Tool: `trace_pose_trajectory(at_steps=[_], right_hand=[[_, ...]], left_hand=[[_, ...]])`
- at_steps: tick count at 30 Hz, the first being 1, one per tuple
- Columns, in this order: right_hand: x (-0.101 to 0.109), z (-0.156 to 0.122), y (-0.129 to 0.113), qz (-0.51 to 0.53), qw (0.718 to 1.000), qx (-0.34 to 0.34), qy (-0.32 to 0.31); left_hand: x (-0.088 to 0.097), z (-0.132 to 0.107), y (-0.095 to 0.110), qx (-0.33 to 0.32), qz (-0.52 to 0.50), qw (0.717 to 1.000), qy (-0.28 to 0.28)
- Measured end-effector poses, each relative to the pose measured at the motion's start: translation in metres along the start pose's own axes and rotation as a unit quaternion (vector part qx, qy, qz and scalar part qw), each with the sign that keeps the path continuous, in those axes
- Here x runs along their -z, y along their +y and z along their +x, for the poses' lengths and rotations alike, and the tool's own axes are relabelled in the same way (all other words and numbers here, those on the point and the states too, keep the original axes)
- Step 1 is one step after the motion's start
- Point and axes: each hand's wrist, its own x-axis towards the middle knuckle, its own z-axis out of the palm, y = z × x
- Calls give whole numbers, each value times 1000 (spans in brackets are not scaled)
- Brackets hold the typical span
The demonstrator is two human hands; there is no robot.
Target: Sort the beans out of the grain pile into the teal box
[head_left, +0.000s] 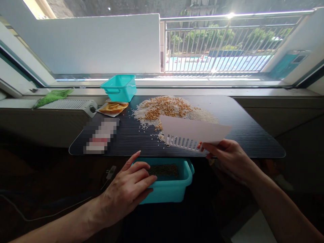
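My right hand (222, 150) pinches the lower right part of a white card (194, 130) with a row of slots cut along its bottom edge. The card is raised over the near edge of a spread of white rice grains (202, 114) and yellow-brown beans or kernels (174, 104) on the dark table. My left hand (138, 180), fingers spread, is over the left side of a turquoise bin (167, 190) below the table edge. Small dark grains (165, 170) lie on the bin's bottom. Nothing shows between the left fingers; whether they touch the rim is unclear.
A second turquoise bin (118, 89) stands at the table's (248, 135) back left, behind a yellowish item on white paper (112, 108). A blurred-out object (101, 136) lies at the left. A green cloth (54, 97) rests on the radiator (68, 104); the window is behind.
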Motion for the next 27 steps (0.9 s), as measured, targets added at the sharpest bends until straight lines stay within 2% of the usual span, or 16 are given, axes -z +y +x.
trace_pose_trajectory(at_steps=[3,9,16,20,27], right_hand=[[4,-4,3,8,1000,-13,-17],[4,0,3,-3,999,2,38],[0,2,2,-11,1000,7,7],[0,1,1,-9,1000,18,12],[-1,-4,-2,-12,997,-13,-75]], left_hand=[[0,0,0,5,6,1000,-6],[-1,0,0,4,2,1000,2],[-1,0,0,6,2,1000,2],[-1,0,0,0,9,1000,1],[-1,0,-1,-7,11,1000,6]])
